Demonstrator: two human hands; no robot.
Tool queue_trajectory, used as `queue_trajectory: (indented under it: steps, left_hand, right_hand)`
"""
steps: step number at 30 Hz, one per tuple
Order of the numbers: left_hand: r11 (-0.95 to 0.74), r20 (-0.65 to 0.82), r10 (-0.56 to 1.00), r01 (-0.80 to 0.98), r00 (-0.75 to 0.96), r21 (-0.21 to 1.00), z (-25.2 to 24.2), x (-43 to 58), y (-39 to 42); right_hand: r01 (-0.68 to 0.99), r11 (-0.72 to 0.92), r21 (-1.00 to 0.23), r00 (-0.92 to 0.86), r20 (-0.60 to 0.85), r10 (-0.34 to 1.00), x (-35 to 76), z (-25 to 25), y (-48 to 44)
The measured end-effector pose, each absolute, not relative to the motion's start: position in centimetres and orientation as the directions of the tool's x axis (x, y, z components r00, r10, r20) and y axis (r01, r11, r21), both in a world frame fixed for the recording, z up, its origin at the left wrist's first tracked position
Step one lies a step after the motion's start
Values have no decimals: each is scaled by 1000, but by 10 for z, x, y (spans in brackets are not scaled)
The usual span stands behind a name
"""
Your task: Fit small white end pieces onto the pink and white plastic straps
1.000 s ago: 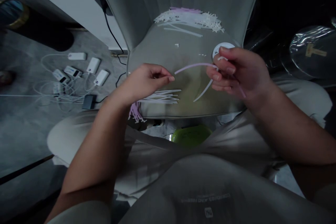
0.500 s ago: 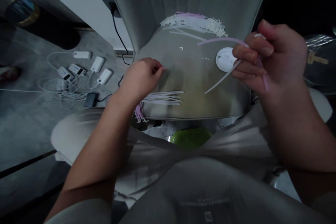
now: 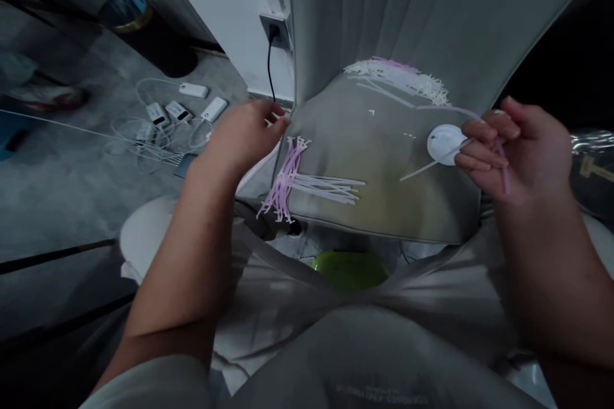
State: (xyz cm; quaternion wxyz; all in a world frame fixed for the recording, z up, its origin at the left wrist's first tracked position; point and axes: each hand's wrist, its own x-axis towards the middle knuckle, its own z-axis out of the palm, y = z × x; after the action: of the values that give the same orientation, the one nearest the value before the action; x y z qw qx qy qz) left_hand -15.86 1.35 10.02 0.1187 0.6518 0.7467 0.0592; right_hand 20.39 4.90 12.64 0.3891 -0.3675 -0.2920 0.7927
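My right hand (image 3: 520,147) is curled closed around a few thin, bendy strips. A pinkish-purple strip (image 3: 455,110) and a white strip (image 3: 425,170) stick out to its left, and a purple end (image 3: 506,179) shows below the fingers. My left hand (image 3: 244,137) is over the seat's left edge, thumb and forefinger pinched together; whatever they may hold is too small to make out. Just below it, a bundle of purple strips with small forked white ends (image 3: 288,182) lies across several white strips (image 3: 330,188).
The grey chair seat (image 3: 384,153) bears a heap of white and purple strips (image 3: 398,77) along its back. A white round lid (image 3: 444,140) sits partly behind my right fingers. Left on the floor are white power adapters (image 3: 180,112), cables and a black bin (image 3: 158,45).
The view has shifted, so the seat appears lower and further right. My left hand has moved left, off the seat's middle, uncovering the purple bundle. My right hand keeps hold of its strips.
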Motion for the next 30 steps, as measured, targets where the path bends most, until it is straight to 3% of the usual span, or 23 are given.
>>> queue_trajectory:
  steps: [7,16,30]
  left_hand:
    - [239,-353,916,966,-190,98,67,-155,-15]
    - [268,-155,953,963,-261,27,45,-121,-35]
    - [290,-246,937,944,-246,159,51,-142,-20]
  right_hand:
    - [-400,-533,-745,-405,-378,833,201,126,45]
    - [-416,-559,-718,-379,-422,824,197,124,43]
    - [-367,-526,-767,-379,-392,838,208,121,42]
